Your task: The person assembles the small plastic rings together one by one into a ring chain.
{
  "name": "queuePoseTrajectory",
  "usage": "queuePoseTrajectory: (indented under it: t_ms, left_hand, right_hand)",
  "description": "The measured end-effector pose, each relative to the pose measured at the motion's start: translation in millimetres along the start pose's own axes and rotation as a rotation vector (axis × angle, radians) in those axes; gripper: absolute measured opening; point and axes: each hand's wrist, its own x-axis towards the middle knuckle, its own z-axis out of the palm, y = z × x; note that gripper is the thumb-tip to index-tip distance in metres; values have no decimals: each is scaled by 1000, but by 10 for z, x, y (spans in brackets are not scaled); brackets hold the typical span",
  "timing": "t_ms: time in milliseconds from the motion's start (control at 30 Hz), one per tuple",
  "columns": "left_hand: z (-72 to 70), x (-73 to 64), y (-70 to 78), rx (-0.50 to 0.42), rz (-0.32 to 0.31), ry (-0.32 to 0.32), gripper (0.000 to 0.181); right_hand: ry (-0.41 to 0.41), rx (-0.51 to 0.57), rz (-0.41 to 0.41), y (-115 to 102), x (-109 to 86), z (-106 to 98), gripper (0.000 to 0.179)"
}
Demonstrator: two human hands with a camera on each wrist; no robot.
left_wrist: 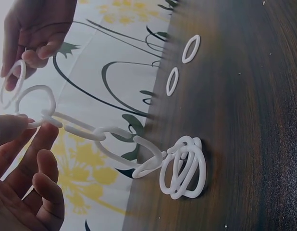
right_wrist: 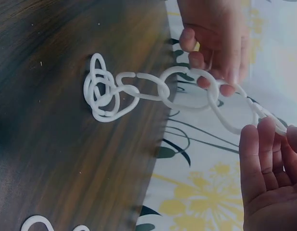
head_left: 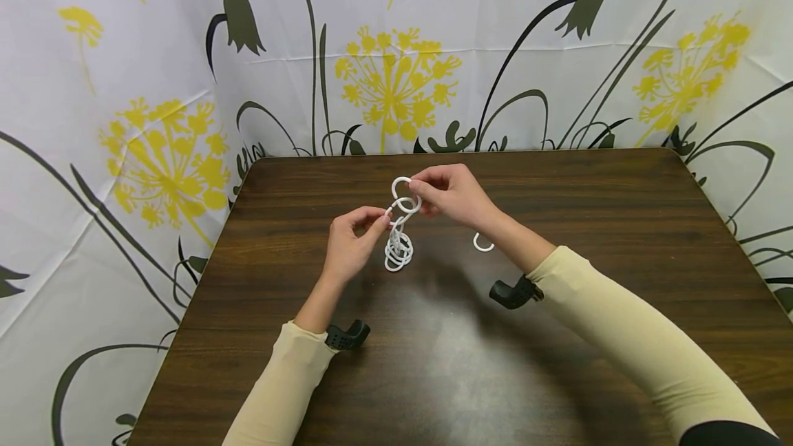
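A chain of white plastic links (head_left: 398,251) hangs down to a small heap on the table. My left hand (head_left: 353,243) pinches the chain's upper link (left_wrist: 37,87) between thumb and fingertips. Just above and to the right, my right hand (head_left: 455,195) pinches another white link (head_left: 401,179) by its edge. In the left wrist view that link (left_wrist: 22,72) is close against the chain's top link; I cannot tell whether they are hooked together. Split openings show in some links of the chain (right_wrist: 149,77). The heaped links (right_wrist: 112,108) overlap one another.
Two loose white links (left_wrist: 191,49) (left_wrist: 172,82) lie on the dark wooden table (head_left: 619,260). One loose link (head_left: 483,248) shows below my right forearm in the head view. A flower-printed cloth (head_left: 396,5) hangs behind the table's far edge.
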Motion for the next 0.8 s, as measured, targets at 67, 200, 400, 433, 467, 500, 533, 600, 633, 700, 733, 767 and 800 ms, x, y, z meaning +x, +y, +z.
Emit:
queuePoseTrajectory:
  t_ms: [67, 200, 400, 433, 467, 500, 533, 600, 633, 700, 733, 767, 800]
  left_hand:
    - [10, 17, -99, 7, 5, 1, 14]
    - [20, 40, -266, 33, 17, 9, 15]
    - [19, 32, -300, 102, 52, 16, 13]
    - [20, 29, -299, 115, 57, 15, 12]
    - [21, 28, -297, 126, 63, 15, 12]
    - [21, 26, -291, 135, 67, 14, 11]
    - [22, 26, -290, 141, 70, 14, 10]
    - [22, 25, -290, 152, 75, 15, 10]
    - [21, 26, -288, 153, 79, 16, 10]
    - [20, 29, -288, 153, 87, 18, 10]
    - [19, 31, -294, 151, 91, 19, 10]
    - [20, 31, -298, 149, 97, 20, 10]
    - [21, 33, -302, 149, 102, 20, 10]
  right_hand:
    - [-4, -13, 5, 14, -2, 16, 19]
    - [-11, -61, 6, 37, -7, 38, 17]
    - [11, -206, -32, 38, -20, 64, 13]
    - [19, -231, -35, 33, -26, 69, 13]
    - [26, -260, -41, 26, -33, 74, 13]
    - [34, -292, -47, 22, -37, 79, 13]
    - [40, -323, -54, 16, -42, 86, 13]
    - [52, -370, -72, 6, -47, 99, 14]
    - [60, -397, -85, -3, -49, 105, 13]
    - [74, -449, -115, -7, -47, 115, 13]
    - [78, -465, -126, -9, -48, 121, 13]
    - [83, -482, -138, -10, -49, 125, 13]
    - [88, -503, -153, -10, -49, 128, 12]
